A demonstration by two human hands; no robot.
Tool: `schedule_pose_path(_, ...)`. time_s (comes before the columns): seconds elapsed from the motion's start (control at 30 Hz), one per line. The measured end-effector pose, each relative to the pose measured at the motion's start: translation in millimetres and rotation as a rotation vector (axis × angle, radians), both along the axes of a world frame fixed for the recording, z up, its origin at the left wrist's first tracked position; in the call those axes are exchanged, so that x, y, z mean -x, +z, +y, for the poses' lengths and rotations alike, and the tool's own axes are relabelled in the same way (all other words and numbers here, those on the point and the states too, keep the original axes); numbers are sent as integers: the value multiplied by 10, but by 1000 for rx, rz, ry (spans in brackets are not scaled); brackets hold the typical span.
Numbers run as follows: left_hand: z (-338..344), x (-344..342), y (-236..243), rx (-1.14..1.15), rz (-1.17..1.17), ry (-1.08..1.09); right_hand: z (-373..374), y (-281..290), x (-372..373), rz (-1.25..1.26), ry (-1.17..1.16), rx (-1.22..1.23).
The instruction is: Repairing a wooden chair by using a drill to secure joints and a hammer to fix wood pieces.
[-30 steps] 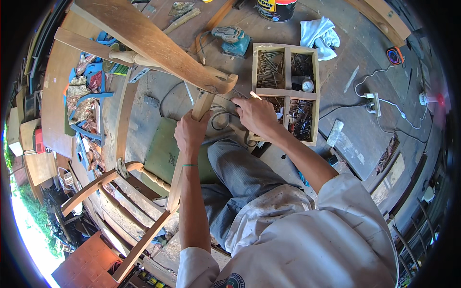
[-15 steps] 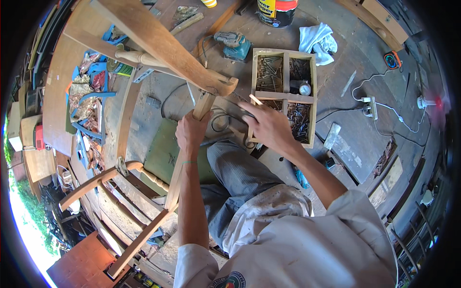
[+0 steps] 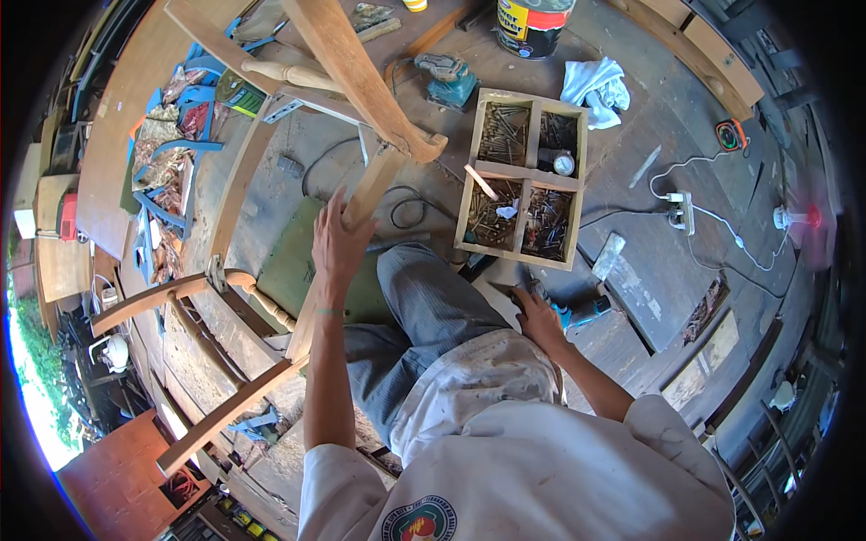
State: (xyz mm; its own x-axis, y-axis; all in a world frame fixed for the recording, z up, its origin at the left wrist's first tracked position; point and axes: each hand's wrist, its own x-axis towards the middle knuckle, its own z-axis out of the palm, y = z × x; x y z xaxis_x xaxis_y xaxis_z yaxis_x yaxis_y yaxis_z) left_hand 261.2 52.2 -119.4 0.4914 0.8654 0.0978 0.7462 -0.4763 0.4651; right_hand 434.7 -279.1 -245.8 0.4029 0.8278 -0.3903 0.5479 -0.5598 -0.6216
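Far to the left, a heap of blue and rust-coloured scrap pieces [image 3: 167,171] lies along the edge of a pale wooden board. Nearer the middle, the left arm rises straight from the lower edge, and the left hand [image 3: 341,242] is wrapped around a pale wooden chair leg [image 3: 361,203], fingers spread up its left face and thumb on the near side. That leg runs up to meet a broader curved wooden rail [image 3: 356,72] that crosses above it toward the top of the view. Below the hand lies a green seat pad [image 3: 293,266], beside the person's grey-trousered knee.

To the right, a small teal power sander [image 3: 448,78] sits on the floor, and above it a round paint tin [image 3: 534,20] with a dark body and a red and yellow label. A square wooden tray [image 3: 523,176], split into four compartments of nails and screws, lies just right of the leg. A white rag [image 3: 595,86] is crumpled beside the tray's far corner.

The right arm bends outward and down; the right hand [image 3: 538,316] is curled over the handle of a blue power drill [image 3: 577,311] on the floor just below the tray. Further right, a white power strip [image 3: 678,209] trails its cable.
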Motion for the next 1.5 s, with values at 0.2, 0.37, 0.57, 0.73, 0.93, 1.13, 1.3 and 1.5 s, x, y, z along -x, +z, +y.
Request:
schedule_pose_path(0.2,-146,589,-3,37,221,136,84,-242,21,37,91,63)
schedule_pose_path(0.37,-139,566,50,195,335,198,1655,1431,-587,-13,-33,-696)
schedule_pose_path(0.57,-200,480,-26,142,267,200,3548,3510,-1075,267,-220,-1466)
schedule_pose_path(0.73,-207,525,-26,104,244,197,4096,3619,-931,717,27,-1261)
schedule_pose_path(0.93,-201,496,-6,135,278,209,4277,3539,-915,422,12,-1600)
schedule_pose_path(1.13,-236,549,15,157,300,258,4034,3628,-718,731,27,-1335)
schedule_pose_path(1.3,-234,546,-4,122,281,240,4187,3603,-779,303,-42,-1604)
schedule_pose_path(1.5,-210,571,-18,131,303,268,4194,3634,-803,447,-49,-1352)
